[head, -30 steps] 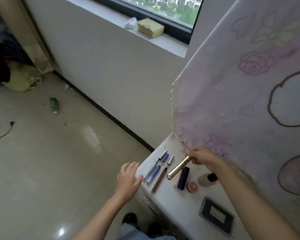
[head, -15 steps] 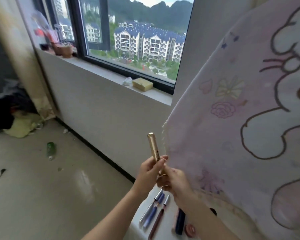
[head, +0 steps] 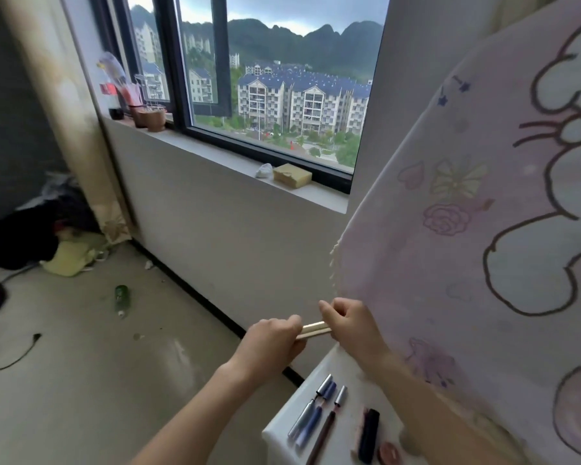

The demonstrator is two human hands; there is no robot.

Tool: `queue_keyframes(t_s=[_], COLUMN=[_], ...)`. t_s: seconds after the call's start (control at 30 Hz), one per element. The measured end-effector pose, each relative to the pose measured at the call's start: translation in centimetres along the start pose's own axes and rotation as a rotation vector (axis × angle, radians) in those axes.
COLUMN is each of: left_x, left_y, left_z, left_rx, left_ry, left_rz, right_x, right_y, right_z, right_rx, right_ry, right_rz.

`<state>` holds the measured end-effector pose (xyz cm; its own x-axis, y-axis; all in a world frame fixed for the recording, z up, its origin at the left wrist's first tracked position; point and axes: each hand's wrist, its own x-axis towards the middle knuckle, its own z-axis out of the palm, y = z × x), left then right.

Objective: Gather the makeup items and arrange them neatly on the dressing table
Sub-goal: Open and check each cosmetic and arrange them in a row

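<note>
White tabletop [head: 282,434] at 5 o'clock carries slim pens [head: 311,416], beside a pink printed cloth [head: 467,229]. Both hands, left [head: 270,344] and right [head: 353,325], are closed on a gold tube [head: 314,329] above grey floor [head: 81,380].

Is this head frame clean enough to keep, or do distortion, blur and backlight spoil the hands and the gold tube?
Head view: wide-angle bend bows the window frame and wall edges; daylight from the window leaves a glare patch on the floor; left hand, right hand and gold tube are slightly soft but readable; the printed cloth blurs toward the right edge.
</note>
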<state>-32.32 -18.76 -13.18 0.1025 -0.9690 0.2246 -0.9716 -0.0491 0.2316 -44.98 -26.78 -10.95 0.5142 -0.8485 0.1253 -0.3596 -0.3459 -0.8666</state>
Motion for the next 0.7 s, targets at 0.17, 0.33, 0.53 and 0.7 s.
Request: queue_keyframes(t_s=[0.17,0.33,0.53,0.7], left_x=[-1.1,-1.5,-1.0,-0.4], left_y=[-0.9,-0.6,-0.9,-0.6], left_z=[-1.1,-1.6,-1.8,-1.7], left_rx=[-0.056,0.002,-0.055,-0.057], left_ry=[-0.098,-0.144,-0.139,-0.129], left_rz=[-0.101,-0.109,-0.137,-0.095], right_x=[0.3,0.3,0.8,0.8], right_y=[-0.4,-1.5,-0.5,-0.8], right_z=[-0.7,-0.2,-0.8,-1.6], right_rx=[0.206,0.066,0.178,0.127], right_ry=[-0.369,-0.388,-0.417,-0.345], right_rz=[-0.126,0.114,-0.086,0.093])
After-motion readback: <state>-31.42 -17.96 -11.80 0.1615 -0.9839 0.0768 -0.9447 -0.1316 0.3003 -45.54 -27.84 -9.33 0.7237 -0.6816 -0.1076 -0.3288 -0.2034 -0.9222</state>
